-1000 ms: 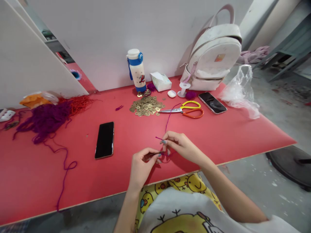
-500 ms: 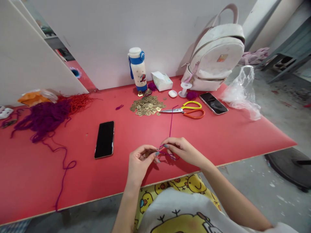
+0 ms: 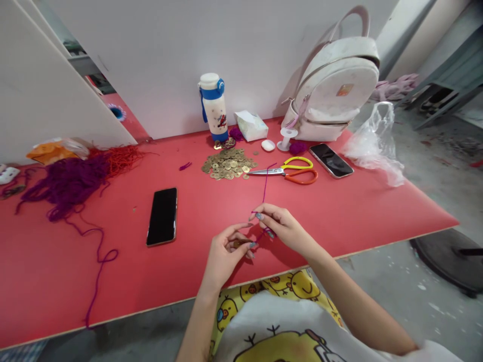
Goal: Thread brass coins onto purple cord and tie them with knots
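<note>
Purple yarn point(image 3: 265, 187) runs from near the scissors down to my right hand point(image 3: 284, 227), whose thumb and forefinger pinch it. A loop of the yarn also shows under that hand's lower fingers. My left hand point(image 3: 228, 251) is closed lower and to the left, thumb against fingers, on a small brass-coloured coin point(image 3: 237, 243) mostly hidden by the fingers. A stretch of yarn spans the gap between both hands. Beyond them lies a heap of brass coins with holes point(image 3: 228, 165), beside scissors point(image 3: 285, 171) with one yellow and one orange handle.
A black phone point(image 3: 162, 216) lies left of my hands, and another phone point(image 3: 332, 161) right of the scissors. Purple yarn strands point(image 3: 71, 183) pile at the left. Along the back stand a bottle point(image 3: 214, 108), tissue pack point(image 3: 252, 126), white spool point(image 3: 287, 138) and backpack point(image 3: 335, 90); a plastic bag point(image 3: 377, 146) lies right.
My hands have moved apart: the right one up and away, drawing the yarn with it, the left slightly down and right. The yarn between them now stretches across a wider gap.
</note>
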### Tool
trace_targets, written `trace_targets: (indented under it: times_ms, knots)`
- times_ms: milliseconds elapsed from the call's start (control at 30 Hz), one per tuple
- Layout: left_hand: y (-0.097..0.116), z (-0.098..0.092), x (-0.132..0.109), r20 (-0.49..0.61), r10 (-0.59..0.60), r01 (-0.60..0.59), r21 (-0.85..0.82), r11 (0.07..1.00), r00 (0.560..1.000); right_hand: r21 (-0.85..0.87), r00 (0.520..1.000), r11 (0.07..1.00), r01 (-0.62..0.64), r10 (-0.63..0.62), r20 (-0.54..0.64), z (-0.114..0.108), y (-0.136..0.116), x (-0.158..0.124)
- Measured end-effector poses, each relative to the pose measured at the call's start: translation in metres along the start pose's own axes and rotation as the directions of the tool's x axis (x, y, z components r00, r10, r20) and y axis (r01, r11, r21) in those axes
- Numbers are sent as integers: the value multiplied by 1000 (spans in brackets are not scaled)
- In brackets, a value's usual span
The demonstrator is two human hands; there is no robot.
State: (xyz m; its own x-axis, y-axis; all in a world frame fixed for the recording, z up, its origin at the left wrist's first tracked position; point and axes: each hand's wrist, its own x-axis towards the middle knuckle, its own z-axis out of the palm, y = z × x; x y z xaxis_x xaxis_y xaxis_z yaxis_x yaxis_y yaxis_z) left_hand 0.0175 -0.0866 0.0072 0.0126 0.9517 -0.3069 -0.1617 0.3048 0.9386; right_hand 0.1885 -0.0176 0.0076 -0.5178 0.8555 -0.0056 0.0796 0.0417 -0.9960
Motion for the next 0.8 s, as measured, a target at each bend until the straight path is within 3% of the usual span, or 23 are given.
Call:
trace_targets:
  times_ms: [500,800]
  knots:
    - [0,15,1,83,-83,97,-176,980,993,-88,993,990,113,-116,-38,8,-27,-6]
    - [0,16,2,-23,-64,57,-215,975,998,-19,987,991,135,-136,-84,8,-29,-6]
